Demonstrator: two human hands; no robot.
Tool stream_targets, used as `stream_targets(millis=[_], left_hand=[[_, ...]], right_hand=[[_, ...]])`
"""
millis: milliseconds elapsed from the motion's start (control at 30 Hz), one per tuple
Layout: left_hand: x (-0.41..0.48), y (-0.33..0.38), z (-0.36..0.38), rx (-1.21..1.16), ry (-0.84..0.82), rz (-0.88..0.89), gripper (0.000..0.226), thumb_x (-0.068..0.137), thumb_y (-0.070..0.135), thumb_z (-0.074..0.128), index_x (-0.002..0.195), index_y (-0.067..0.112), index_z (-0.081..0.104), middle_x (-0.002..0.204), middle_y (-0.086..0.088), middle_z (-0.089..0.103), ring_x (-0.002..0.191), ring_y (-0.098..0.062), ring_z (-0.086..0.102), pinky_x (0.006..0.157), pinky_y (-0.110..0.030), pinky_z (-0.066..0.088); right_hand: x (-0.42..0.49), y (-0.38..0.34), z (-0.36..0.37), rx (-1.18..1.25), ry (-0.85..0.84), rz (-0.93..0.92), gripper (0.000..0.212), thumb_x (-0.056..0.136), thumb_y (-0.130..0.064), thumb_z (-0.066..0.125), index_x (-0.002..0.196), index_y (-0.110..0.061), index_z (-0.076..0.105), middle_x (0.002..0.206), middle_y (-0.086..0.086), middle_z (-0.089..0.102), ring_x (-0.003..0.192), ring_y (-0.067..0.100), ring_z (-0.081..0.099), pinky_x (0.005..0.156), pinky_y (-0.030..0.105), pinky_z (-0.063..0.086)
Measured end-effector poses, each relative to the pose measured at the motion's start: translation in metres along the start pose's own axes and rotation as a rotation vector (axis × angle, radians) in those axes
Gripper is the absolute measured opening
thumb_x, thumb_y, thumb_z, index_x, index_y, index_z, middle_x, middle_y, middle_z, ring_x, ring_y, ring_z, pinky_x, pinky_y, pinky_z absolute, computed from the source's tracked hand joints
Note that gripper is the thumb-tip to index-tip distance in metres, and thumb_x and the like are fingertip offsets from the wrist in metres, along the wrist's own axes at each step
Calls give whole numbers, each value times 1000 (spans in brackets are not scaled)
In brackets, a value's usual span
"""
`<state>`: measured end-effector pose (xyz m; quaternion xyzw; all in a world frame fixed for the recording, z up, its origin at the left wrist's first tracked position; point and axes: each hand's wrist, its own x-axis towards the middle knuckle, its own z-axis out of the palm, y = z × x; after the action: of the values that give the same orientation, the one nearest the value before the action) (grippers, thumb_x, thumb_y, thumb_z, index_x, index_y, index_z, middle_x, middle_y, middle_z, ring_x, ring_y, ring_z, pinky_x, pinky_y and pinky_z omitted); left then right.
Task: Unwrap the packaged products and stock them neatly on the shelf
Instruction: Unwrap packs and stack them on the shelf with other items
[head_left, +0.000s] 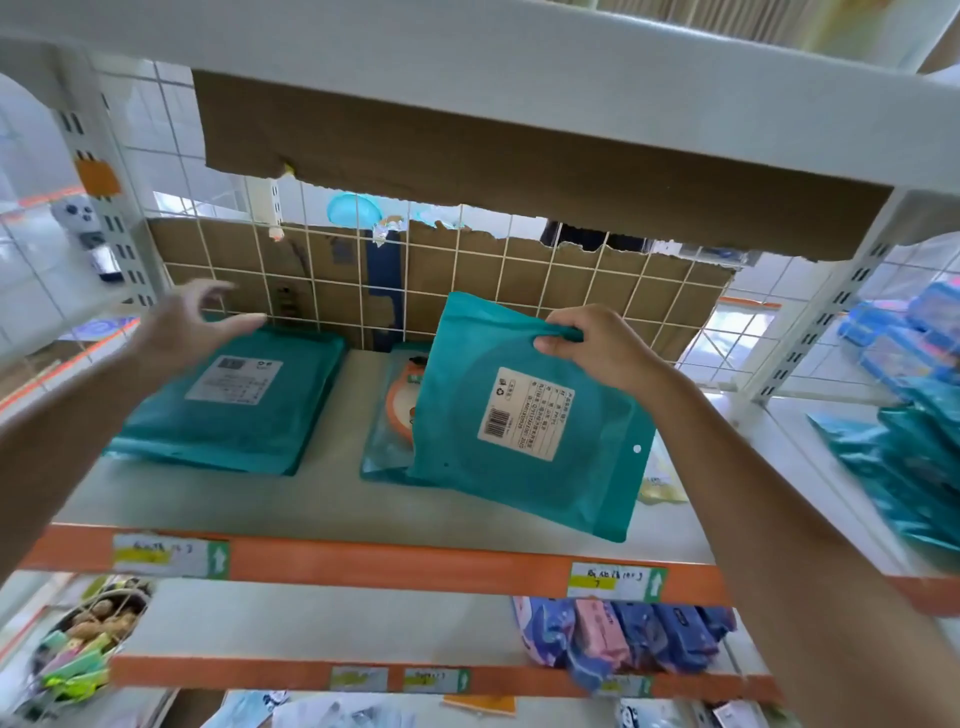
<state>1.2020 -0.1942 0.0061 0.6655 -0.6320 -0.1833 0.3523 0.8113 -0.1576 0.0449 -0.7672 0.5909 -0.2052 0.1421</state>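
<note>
My right hand (597, 345) pinches the top edge of a teal pouch (519, 415) with a white barcode label, holding it tilted over the grey shelf board (322, 499). Under its left side lies another pouch (392, 415) showing an orange round item. At the shelf's left sits a stack of teal pouches (234, 405). My left hand (195, 322) hovers just above the stack's back corner, fingers loose and holding nothing.
A wire grid backed by torn cardboard (467, 291) closes the rear. The upper shelf (519, 104) hangs low overhead. Blue packets (904, 415) fill the neighbouring shelf at right. Below are purple and pink packs (623, 639) and a basket of small items (83, 639).
</note>
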Motion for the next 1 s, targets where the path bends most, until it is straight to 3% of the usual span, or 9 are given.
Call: stream_targets(millis=[100, 267, 367, 467, 533, 700, 800, 900, 1000], left_hand=[[-33, 73, 19, -215, -379, 207, 61, 64, 66, 68, 112, 30, 55, 115, 8, 59, 101, -9, 58, 84, -28, 48], [-53, 108, 61, -431, -685, 142, 49, 77, 12, 70, 120, 26, 50, 113, 3, 64, 97, -12, 66, 75, -25, 57], [-61, 117, 72, -626, -682, 139, 54, 77, 1, 68, 123, 19, 47, 112, -1, 65, 97, -15, 66, 73, -28, 57], [-64, 123, 77, -647, -629, 119, 43, 76, 2, 69, 112, 20, 54, 108, -1, 67, 94, -17, 67, 74, -32, 58], [-65, 126, 81, -677, -559, 79, 42, 76, 2, 70, 111, 20, 55, 107, 0, 67, 94, -19, 67, 77, -36, 57], [-63, 133, 91, -807, -254, -117, 47, 75, 2, 72, 116, 16, 54, 109, -1, 65, 94, -18, 65, 80, -38, 55], [-61, 138, 93, -898, -167, -227, 48, 75, 2, 72, 116, 15, 51, 110, -2, 63, 95, -20, 64, 75, -35, 57], [-62, 144, 93, -988, -218, -303, 50, 76, -2, 70, 118, 14, 47, 114, -6, 61, 94, -21, 63, 64, -29, 56], [-66, 147, 92, -1018, -292, -315, 57, 78, -3, 67, 126, 14, 42, 119, -9, 58, 99, -25, 62, 72, -35, 57]], right_hand=[[1, -9, 0, 72, -6, -9, 19, 93, -29, 55, 75, -23, 57, 70, -2, 58, 62, 16, 52, 60, 31, 40], [-3, -18, 0, 223, 19, 1, 25, 94, -29, 54, 77, -11, 57, 69, 2, 53, 60, 14, 47, 57, 26, 35], [-5, -16, -2, 287, 40, 57, 38, 93, -36, 54, 90, 2, 57, 79, 12, 57, 67, 20, 52, 62, 29, 38], [-9, -12, -2, 245, 60, 105, 26, 93, -37, 54, 96, -13, 61, 91, 4, 64, 75, 15, 60, 65, 27, 45], [-14, -9, 1, 83, 130, 120, 33, 90, -39, 57, 120, -24, 55, 117, 1, 59, 103, 16, 58, 85, 37, 48], [-45, -16, 19, 7, 95, -77, 82, 77, -45, 69, 146, -27, 28, 153, -1, 23, 139, 20, 18, 112, 48, 17], [-56, -16, 42, -43, -4, -137, 93, 69, -49, 73, 147, -28, 25, 155, -2, 20, 141, 19, 19, 114, 44, 14], [-57, -7, 60, -83, 131, -199, 74, 75, -37, 75, 140, -24, 41, 147, 1, 39, 131, 23, 40, 108, 44, 29], [-57, 0, 66, 4, 399, -286, 41, 75, -17, 72, 116, -21, 63, 118, -1, 65, 94, 19, 64, 74, 46, 56]])
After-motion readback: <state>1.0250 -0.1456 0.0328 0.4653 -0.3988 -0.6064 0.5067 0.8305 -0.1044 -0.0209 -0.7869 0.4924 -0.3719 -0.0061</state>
